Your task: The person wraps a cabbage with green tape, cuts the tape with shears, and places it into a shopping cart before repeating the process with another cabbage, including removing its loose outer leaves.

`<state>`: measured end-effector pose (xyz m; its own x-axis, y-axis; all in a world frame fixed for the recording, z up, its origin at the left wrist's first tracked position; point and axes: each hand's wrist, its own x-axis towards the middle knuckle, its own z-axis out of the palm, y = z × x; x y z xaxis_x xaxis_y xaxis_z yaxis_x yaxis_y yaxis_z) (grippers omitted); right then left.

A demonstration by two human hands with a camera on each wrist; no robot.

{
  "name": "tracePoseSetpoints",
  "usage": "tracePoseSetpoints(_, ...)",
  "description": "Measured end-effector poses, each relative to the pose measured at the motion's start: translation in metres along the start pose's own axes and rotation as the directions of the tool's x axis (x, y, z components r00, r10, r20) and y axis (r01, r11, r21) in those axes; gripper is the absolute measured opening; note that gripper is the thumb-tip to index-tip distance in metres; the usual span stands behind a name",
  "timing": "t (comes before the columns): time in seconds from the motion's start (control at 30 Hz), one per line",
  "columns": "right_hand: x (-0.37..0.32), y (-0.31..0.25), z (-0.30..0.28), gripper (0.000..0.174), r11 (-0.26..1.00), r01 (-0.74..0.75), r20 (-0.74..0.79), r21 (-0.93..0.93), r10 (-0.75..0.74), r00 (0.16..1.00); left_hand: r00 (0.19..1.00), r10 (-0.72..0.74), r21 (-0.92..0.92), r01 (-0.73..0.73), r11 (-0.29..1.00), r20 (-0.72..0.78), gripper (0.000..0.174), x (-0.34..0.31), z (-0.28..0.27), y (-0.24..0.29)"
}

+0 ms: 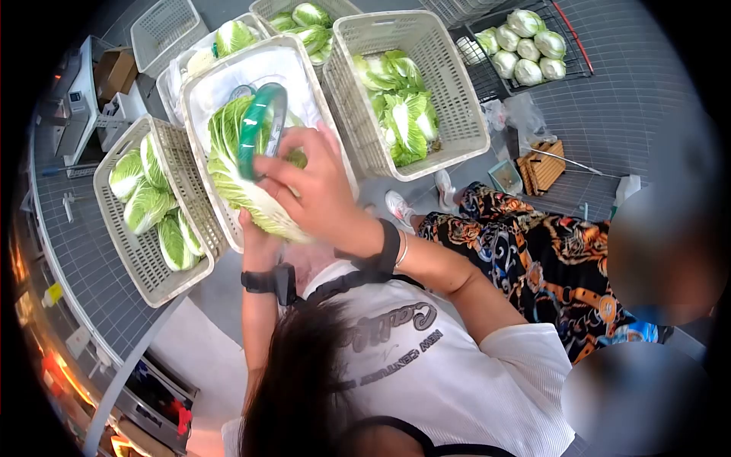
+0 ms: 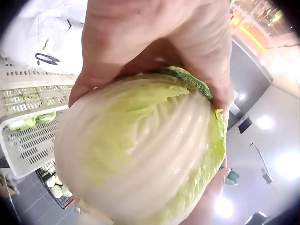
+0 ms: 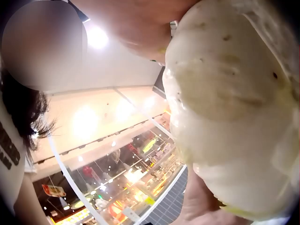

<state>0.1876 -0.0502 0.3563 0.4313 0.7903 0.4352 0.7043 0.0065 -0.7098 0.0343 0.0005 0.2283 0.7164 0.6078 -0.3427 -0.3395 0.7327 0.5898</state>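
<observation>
A napa cabbage [image 1: 228, 152] is held up over a white-lined crate in the head view. My left hand [image 1: 257, 230] supports it from the near side; in the left wrist view the fingers spread across its pale ribs. A green printed band [image 2: 199, 86] lies against the cabbage just below that hand. My right hand [image 1: 316, 183] holds a roll of green tape [image 1: 250, 137] by its lower edge, close against the leaves. The pale, spotted cabbage side [image 3: 225, 103] fills much of the right wrist view, hiding most of the fingers there.
Left stands a crate [image 1: 199, 268] of cabbages; right, a deeper crate [image 1: 476, 137] with more. Dark snips [image 2: 47, 58] lie on white sheeting. A wire basket [image 1: 582, 68] holds several cabbages. Another person in patterned shorts [image 1: 533, 259] stands close at right.
</observation>
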Motion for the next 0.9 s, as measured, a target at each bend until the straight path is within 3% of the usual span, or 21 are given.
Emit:
tracePoseSetpoints(0.03, 0.002, -0.008, -0.003, 0.023, 0.991, 0.075, -0.020, -0.112, -0.078, 0.997, 0.999, -0.011, 0.031, 0.010, 0.999, 0.031, 0.080, 0.000, 0.002, 0.004)
tracePoseSetpoints(0.07, 0.002, -0.011, 0.002, 0.027, 0.977, 0.131, -0.078, -0.166, -0.146, 0.986, 0.986, 0.054, 0.051, -0.047, 0.998, -0.155, 0.079, 0.000, 0.010, 0.000)
tracePoseSetpoints(0.2, -0.012, -0.030, 0.015, 0.025, 0.883, 0.238, -0.061, -0.404, -0.285, 0.956, 0.997, -0.013, -0.008, 0.012, 1.000, -0.082, 0.080, -0.002, 0.006, 0.003)
tracePoseSetpoints(0.33, -0.029, -0.046, 0.035, 0.021, 0.826, 0.388, 0.072, -0.410, -0.395, 0.916, 0.993, -0.118, -0.048, 0.118, 0.992, 0.001, 0.081, -0.010, -0.011, 0.002)
tracePoseSetpoints(0.47, -0.053, -0.058, 0.069, 0.019, 0.819, 0.422, 0.150, -0.387, -0.396, 0.906, 0.965, -0.258, -0.082, 0.261, 0.962, 0.039, 0.083, -0.025, -0.033, 0.000)
tracePoseSetpoints(0.6, -0.073, -0.066, 0.088, 0.018, 0.753, 0.505, 0.326, -0.422, -0.394, 0.859, 0.910, -0.410, -0.129, 0.414, 0.901, 0.057, 0.084, -0.043, -0.054, -0.005)
tracePoseSetpoints(0.7, -0.082, -0.064, 0.095, 0.022, 0.705, 0.523, 0.289, -0.479, -0.436, 0.852, 0.874, -0.481, -0.144, 0.486, 0.862, 0.067, 0.085, -0.053, -0.064, -0.008)
tracePoseSetpoints(0.8, -0.093, -0.072, 0.067, 0.027, 0.802, 0.516, 0.428, -0.301, -0.370, 0.825, 0.850, -0.523, -0.171, 0.525, 0.834, 0.063, 0.086, -0.055, -0.070, -0.011)
tracePoseSetpoints(0.9, -0.093, -0.065, 0.024, 0.038, 0.896, 0.439, 0.414, 0.071, -0.427, 0.804, 0.863, -0.499, -0.185, 0.505, 0.843, 0.083, 0.087, -0.044, -0.067, -0.015)
